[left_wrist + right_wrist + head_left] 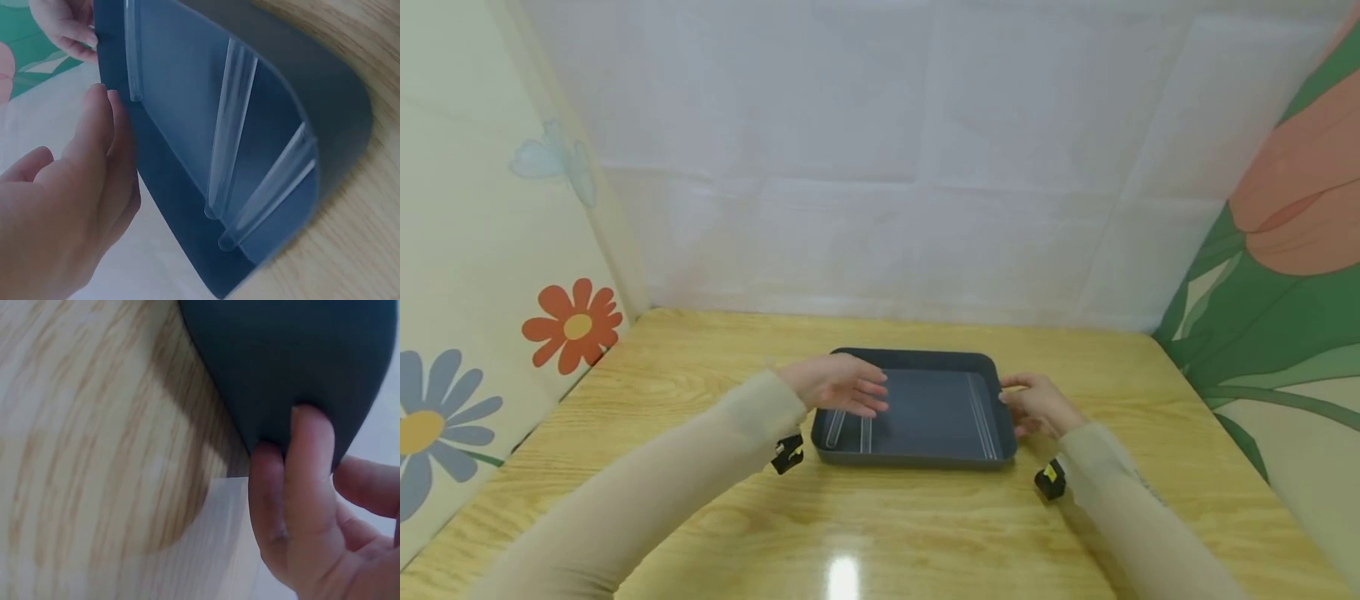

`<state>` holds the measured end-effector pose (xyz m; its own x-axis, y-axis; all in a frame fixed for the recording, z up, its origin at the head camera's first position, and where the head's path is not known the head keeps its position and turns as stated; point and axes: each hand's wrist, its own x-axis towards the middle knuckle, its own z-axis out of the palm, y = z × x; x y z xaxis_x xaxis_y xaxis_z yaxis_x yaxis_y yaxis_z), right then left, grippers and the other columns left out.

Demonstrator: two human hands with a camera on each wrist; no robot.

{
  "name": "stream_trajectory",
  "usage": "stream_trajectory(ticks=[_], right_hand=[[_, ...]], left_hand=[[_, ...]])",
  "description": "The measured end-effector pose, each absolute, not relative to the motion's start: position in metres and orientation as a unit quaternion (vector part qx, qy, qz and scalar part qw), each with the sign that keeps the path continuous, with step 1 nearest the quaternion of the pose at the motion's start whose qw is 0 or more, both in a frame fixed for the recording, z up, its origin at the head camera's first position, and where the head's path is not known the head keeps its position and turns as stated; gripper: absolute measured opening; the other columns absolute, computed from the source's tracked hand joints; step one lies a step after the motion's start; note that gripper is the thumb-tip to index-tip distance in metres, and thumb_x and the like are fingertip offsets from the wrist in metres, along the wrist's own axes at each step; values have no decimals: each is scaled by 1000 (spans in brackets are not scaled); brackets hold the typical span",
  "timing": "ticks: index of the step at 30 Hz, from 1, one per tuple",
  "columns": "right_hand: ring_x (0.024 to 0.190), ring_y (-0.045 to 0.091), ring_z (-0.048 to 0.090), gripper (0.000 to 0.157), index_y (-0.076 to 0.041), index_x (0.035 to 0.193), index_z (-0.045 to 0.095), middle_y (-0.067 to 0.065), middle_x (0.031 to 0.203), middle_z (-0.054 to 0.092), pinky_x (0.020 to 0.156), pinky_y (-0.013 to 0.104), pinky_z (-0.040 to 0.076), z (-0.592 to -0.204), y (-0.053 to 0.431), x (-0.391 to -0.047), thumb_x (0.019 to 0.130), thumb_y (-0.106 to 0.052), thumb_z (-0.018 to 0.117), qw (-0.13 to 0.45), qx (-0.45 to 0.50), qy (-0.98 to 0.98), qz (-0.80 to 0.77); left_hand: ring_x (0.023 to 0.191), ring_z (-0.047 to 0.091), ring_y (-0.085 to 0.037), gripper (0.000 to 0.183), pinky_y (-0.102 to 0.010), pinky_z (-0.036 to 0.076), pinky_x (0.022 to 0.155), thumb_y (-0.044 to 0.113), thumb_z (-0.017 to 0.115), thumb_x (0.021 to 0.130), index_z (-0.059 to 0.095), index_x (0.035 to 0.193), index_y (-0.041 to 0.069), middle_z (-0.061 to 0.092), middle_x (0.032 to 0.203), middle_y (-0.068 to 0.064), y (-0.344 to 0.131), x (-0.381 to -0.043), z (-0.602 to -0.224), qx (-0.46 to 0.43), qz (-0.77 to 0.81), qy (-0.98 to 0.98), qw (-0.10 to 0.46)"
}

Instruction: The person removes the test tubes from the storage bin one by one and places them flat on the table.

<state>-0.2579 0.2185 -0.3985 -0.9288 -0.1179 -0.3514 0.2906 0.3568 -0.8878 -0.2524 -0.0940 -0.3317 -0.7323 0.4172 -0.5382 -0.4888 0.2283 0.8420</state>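
Note:
A dark blue-grey tray (925, 358) lies on the table with three clear test tubes in it. One test tube (981, 417) rests along the right side; another tube (231, 131) and a slanted third (269, 187) lie toward the left end. Over the tray's left part hovers my left hand (846, 385), fingers extended and holding nothing. In the left wrist view, its fingertips overlap the tray's long wall. My right hand (1036, 404) holds the tray's right end, two fingers (309, 440) against the outer wall and another digit at the rim.
The yellow wood-grain table (917, 533) ends at a white sheet (880, 167) at the back. Flower-printed panels stand at the left (467, 250) and right (1285, 333). Each wrist carries a small black camera.

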Motion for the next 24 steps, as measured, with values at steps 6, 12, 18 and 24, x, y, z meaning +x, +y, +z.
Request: stream_trajectory(ticks=[6, 12, 18, 24], right_hand=[[69, 12, 64, 45, 7, 144, 39, 9, 92, 70, 52, 25, 55, -397, 218, -259, 102, -5, 51, 181, 52, 807, -560], [71, 12, 65, 45, 7, 145, 38, 8, 93, 70, 55, 27, 56, -396, 219, -258, 102, -5, 50, 184, 51, 807, -559], [72, 12, 65, 45, 8, 145, 38, 6, 90, 70, 55, 27, 56, -398, 219, -257, 102, -4, 50, 183, 51, 804, -564], [73, 12, 65, 46, 7, 145, 38, 7, 92, 70, 55, 27, 56, -398, 218, -257, 102, -4, 50, 184, 54, 801, -567]], left_hand=[[138, 45, -43, 54, -48, 40, 115, 10, 41, 107, 22, 155, -7, 32, 157, -31, -83, -252, -333, -33, 609, 703, 365], [137, 48, -41, 53, -46, 42, 114, 11, 42, 107, 26, 155, -5, 35, 156, -29, -72, -253, -334, -39, 602, 708, 367], [135, 49, -40, 51, -46, 43, 114, 10, 43, 107, 29, 154, -5, 37, 155, -29, -63, -255, -337, -51, 605, 703, 370], [136, 48, -43, 50, -48, 42, 114, 9, 43, 107, 31, 153, -5, 37, 154, -31, -56, -256, -342, -63, 594, 706, 380]])
